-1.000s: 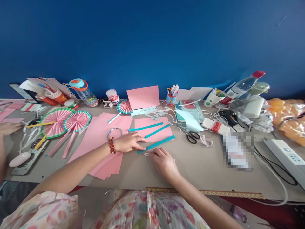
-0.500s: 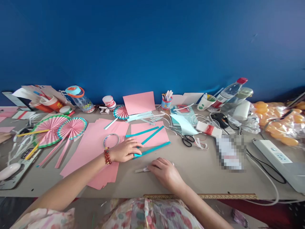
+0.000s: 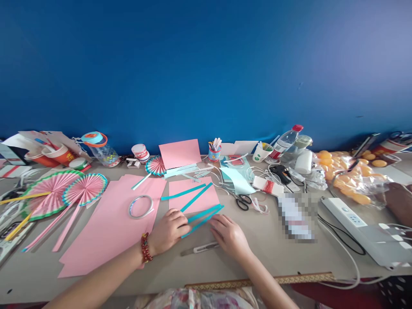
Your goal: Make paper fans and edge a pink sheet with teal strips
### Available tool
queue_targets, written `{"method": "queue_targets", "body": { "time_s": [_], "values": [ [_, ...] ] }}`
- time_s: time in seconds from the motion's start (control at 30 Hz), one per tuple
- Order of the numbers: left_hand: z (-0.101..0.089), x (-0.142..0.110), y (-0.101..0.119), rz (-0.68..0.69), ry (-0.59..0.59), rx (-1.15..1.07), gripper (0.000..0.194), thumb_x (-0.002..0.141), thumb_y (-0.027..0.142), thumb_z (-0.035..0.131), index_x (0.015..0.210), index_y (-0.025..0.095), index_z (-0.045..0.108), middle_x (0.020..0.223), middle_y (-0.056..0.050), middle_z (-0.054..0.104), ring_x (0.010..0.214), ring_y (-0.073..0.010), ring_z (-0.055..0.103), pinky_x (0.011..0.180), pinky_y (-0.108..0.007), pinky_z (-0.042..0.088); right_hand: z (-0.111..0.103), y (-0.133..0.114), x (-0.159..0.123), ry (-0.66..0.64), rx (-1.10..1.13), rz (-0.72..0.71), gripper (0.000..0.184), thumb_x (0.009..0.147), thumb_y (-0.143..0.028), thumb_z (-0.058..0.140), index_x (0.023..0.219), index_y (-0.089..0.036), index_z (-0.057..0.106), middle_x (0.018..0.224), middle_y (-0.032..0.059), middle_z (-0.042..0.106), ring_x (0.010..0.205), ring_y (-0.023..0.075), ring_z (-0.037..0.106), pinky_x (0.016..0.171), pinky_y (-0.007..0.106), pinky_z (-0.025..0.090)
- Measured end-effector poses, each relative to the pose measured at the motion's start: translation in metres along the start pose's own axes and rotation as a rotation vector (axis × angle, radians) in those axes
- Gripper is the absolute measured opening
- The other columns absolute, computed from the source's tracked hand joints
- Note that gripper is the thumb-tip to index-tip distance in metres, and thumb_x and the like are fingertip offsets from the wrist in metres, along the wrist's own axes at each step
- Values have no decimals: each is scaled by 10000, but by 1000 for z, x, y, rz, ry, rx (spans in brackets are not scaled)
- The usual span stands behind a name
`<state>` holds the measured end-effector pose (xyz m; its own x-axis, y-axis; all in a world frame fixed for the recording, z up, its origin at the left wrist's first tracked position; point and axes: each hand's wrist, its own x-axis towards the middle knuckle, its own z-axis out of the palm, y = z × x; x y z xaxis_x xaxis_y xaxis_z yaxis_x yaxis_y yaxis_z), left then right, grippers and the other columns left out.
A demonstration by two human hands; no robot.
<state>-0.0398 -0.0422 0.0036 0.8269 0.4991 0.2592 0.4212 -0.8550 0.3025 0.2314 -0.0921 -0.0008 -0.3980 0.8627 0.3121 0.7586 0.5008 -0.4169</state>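
Observation:
My left hand, with a red bead bracelet at the wrist, has its fingers closed at the left end of a blue paper strip. The fingers of my right hand are bent together at this strip's right part; the exact grip is partly hidden. Just behind it, a second blue strip runs close by and meets it near the right end. Two more blue strips lie across a pink paper sheet. A utility knife lies on the table between my forearms.
Large pink sheets and a tape roll lie left, beside pleated paper fans. Black-handled scissors, a card of red thread and a power strip are right. A bottle leans by the blue wall.
My right hand has left the utility knife and moved forward to the blue strip. Near the front, two strip lengths now show where one showed before. The view has shifted slightly.

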Motion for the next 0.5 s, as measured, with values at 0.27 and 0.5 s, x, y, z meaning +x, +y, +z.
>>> {"method": "queue_targets", "body": {
  "time_s": [0.27, 0.5],
  "values": [
    [-12, 21, 26, -216, 247, -392, 223, 990, 244, 372, 932, 220, 586, 895, -58, 642, 878, -206, 563, 860, -378, 447, 0, -2, 9, 84, 152, -84, 225, 977, -166, 443, 1011, -219, 660, 904, 68, 709, 818, 185, 640, 718, 288, 527],
    [-10, 40, 16, -783, 679, -1069, 300, 893, 468, 528, 777, 194, 567, 718, -4, 572, 685, -170, 599, 672, -297, 502, -16, -27, 16, 287, 414, -41, 194, 980, -232, 473, 893, -213, 645, 763, 50, 651, 726, 178, 592, 670, 288, 474]
  ]
}}
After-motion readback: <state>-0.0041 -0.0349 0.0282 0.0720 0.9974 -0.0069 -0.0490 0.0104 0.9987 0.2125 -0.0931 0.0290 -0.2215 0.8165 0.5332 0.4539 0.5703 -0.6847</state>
